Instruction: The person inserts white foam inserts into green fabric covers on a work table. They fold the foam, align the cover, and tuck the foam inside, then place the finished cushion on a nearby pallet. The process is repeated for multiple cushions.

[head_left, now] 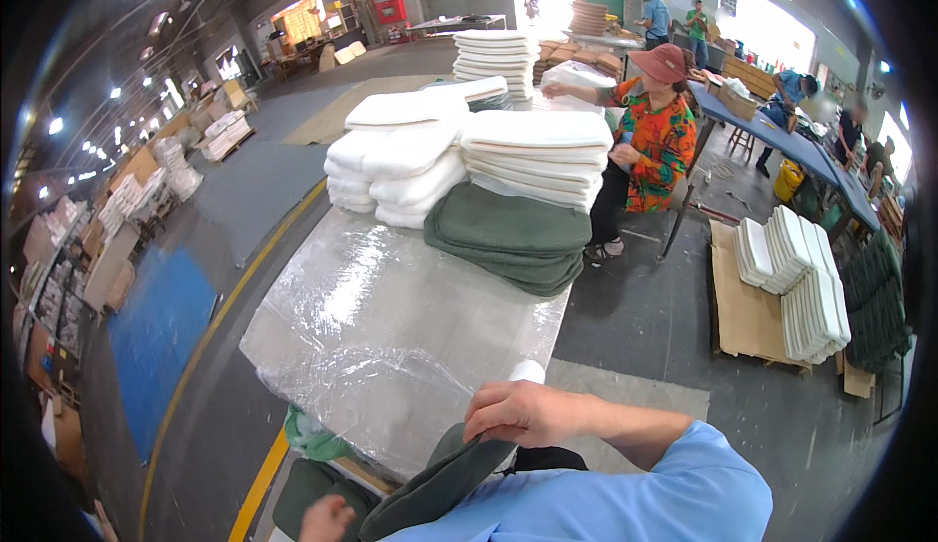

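Note:
My right hand [513, 413] is closed on the upper edge of a dark green cushion cover [445, 478], pinching it between thumb and fingers. The cover slants down to the left in front of my blue shirt. My left hand [327, 520] is low at the bottom edge, by another dark green piece [311, 493]; its fingers are blurred. Ahead stretches a table covered in clear plastic film [342, 327]. On its far part lie a stack of dark green cushions [508, 229] and stacks of white pads [532, 146]. A white roll end [528, 372] shows beside my right hand.
A person in a red cap and patterned shirt [660, 141] stands at the table's far right side. To the right, more white pads [811, 288] sit on a cardboard-covered pallet [738, 298]. Beyond is a long blue table [782, 141]. Green plastic [313, 434] hangs at the near left corner.

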The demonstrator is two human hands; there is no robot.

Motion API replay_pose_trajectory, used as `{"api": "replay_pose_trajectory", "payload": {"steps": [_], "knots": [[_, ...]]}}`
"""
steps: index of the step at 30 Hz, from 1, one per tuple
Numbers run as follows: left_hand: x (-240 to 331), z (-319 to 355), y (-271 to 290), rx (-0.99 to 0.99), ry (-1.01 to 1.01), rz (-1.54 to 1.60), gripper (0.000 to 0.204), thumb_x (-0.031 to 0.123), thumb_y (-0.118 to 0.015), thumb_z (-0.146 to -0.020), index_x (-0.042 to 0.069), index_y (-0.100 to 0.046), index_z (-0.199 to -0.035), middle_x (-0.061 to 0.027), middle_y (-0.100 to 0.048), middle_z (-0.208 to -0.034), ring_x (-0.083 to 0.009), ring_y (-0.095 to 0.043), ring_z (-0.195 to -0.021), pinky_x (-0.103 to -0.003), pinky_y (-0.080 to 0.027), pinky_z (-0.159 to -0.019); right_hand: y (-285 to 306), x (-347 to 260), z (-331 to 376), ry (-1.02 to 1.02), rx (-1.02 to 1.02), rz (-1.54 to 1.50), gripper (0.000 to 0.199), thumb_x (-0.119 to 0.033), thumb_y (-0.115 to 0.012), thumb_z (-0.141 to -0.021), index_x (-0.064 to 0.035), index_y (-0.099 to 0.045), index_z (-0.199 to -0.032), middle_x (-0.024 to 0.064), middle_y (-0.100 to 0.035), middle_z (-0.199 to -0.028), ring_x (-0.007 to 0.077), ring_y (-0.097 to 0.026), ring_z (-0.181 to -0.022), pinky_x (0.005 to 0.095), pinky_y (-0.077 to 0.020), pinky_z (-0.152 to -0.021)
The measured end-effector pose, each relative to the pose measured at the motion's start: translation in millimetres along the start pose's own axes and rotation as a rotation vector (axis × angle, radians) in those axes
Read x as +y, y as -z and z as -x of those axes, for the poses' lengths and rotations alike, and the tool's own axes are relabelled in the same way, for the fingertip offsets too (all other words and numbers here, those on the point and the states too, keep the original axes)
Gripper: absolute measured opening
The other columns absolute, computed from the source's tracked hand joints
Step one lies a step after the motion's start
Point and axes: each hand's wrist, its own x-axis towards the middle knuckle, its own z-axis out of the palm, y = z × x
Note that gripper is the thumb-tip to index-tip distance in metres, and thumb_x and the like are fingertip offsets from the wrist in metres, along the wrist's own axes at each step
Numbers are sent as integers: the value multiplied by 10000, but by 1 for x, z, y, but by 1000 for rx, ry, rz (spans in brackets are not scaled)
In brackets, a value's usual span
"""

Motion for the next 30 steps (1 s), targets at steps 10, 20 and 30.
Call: {"api": "replay_pose_trajectory", "payload": {"steps": [10,20,30], "knots": [[335,-17,69,-264,-827,36,333,311,-789,-933,33,-663,-1067,-161,-684,-879,-354,-702,-816,-424,-548,-724,-13,8,33,-22,330,-63,200,-71,-785,-945,-51,-761,-1142,107,-709,-1162,294,-679,-1098,403,-544,-956],[342,-28,73,-464,-813,99,373,299,-791,-942,23,-559,-847,-170,-520,-679,-330,-499,-597,-407,-440,-572,-138,134,175,-1019,861,-1028,261,-293,-629,-1112,-52,-729,-1124,34,-737,-1070,145,-675,-1008,297,-538,-886],[348,-23,74,-677,-917,103,408,235,-870,-871,40,-537,-739,-122,-474,-658,-319,-485,-571,-405,-377,-537,-212,164,168,-583,583,-1781,643,-599,-432,-1131,-18,-710,-1148,79,-729,-1098,242,-660,-1117,418,-474,-1084]]}}
